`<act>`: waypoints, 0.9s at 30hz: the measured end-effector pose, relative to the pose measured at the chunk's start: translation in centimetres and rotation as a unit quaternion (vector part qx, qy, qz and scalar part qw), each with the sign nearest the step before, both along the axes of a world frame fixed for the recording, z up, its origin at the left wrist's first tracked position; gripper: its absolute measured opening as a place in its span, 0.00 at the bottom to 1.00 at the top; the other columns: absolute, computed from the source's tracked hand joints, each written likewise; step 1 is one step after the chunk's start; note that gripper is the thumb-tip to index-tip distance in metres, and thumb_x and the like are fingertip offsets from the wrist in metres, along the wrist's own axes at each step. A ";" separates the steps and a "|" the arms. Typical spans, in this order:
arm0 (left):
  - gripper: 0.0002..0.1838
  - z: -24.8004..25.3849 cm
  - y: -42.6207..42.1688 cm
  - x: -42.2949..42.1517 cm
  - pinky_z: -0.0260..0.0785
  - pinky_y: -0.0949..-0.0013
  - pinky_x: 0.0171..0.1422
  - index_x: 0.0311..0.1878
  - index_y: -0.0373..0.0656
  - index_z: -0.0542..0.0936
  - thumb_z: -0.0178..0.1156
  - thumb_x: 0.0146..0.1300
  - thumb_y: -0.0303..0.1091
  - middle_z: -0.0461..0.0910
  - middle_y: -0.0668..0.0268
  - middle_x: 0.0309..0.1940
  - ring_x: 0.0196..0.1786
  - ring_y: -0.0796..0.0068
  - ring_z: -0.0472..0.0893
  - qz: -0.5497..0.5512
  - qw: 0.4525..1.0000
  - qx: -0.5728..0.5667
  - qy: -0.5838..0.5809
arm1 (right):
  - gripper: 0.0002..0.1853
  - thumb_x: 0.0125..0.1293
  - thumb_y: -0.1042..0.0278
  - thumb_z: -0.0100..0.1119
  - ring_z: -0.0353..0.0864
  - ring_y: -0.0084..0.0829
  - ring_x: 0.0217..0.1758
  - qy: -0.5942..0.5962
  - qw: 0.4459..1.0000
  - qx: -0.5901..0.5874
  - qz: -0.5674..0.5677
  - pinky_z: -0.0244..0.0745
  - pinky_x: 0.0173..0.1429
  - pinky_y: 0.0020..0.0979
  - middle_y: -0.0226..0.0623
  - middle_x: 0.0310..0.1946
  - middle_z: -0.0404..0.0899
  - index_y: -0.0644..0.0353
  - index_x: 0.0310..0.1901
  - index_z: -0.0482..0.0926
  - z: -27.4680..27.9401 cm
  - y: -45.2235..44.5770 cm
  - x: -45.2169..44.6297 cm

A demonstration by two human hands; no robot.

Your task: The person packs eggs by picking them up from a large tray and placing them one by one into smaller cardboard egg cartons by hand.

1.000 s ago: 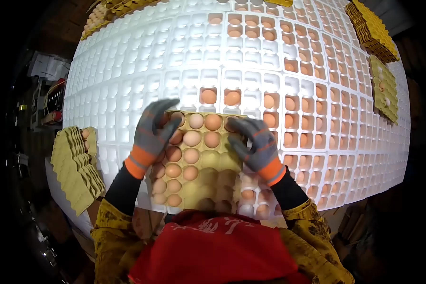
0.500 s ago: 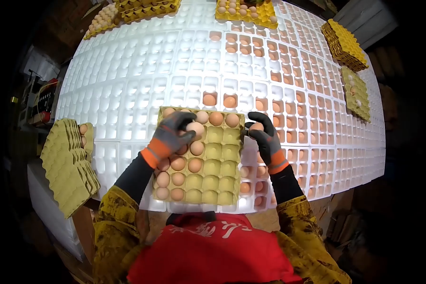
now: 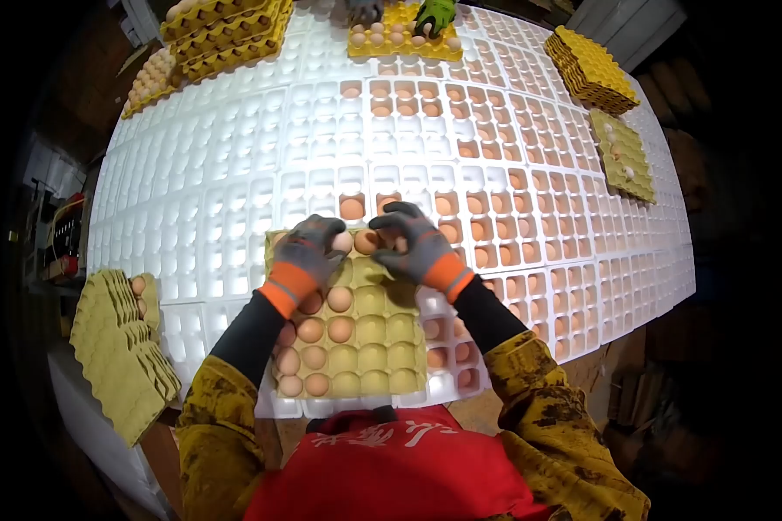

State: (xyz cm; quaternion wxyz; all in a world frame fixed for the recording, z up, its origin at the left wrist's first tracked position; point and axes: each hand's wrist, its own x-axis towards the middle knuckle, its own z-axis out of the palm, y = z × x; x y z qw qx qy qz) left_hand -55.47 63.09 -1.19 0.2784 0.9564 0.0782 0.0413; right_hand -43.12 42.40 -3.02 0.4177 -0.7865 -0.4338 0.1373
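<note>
My left hand (image 3: pixel 311 250), in a grey and orange glove, curls over the back left of a pulp egg tray (image 3: pixel 372 358). Its thumb and fingers close around a pale egg (image 3: pixel 342 242). Close by on the right, my right hand (image 3: pixel 415 245) in a matching glove bends over the tray's back row. A brown egg (image 3: pixel 367 241) lies at its fingertips, and another egg (image 3: pixel 400 246) shows partly between thumb and fingers. Several eggs fill the tray's left columns, while cups toward the right and front are bare. My palms are hidden.
White foam egg trays (image 3: pixel 213 187) cover the table, with brown eggs in many right-hand cells. Stacked pulp trays stand left (image 3: pixel 117 347), back left (image 3: pixel 230 39) and back right (image 3: pixel 591 69). Another person's gloved hands (image 3: pixel 434 16) work over a yellow egg tray (image 3: pixel 404 43) at the far edge.
My right hand has moved left from the foam cells to the pulp tray's back row. My left hand stays over the tray. The view has shifted, and another person's hands now show at the back.
</note>
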 end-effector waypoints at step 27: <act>0.23 -6.1 4.9 22.2 0.74 0.61 0.59 0.56 0.45 0.82 0.72 0.55 0.30 0.81 0.60 0.50 0.53 0.59 0.81 0.183 0.945 -0.098 -0.254 | 0.26 0.60 0.45 0.70 0.84 0.45 0.56 -0.162 0.950 -0.164 -0.209 0.79 0.56 0.42 0.45 0.66 0.73 0.53 0.54 0.79 -3.5 8.6 20.7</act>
